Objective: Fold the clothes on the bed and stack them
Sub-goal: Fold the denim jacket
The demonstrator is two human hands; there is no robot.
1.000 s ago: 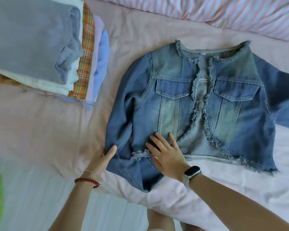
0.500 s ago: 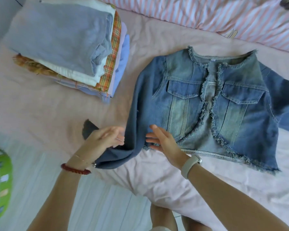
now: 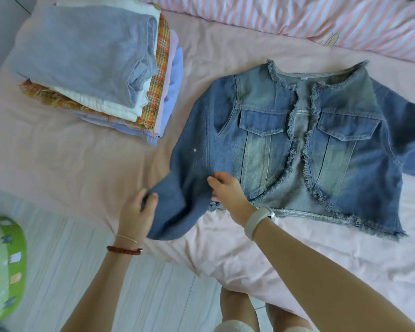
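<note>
As my left hand (image 3: 137, 212) grips the sleeve (image 3: 175, 212) to fold it inward, my right hand (image 3: 228, 192), fingers loosely curled, pins the jacket (image 3: 297, 144).

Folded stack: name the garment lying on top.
The grey-blue knit garment tops the folded stack. Under it come a white piece, the orange plaid one, then lilac and light blue layers.
</note>
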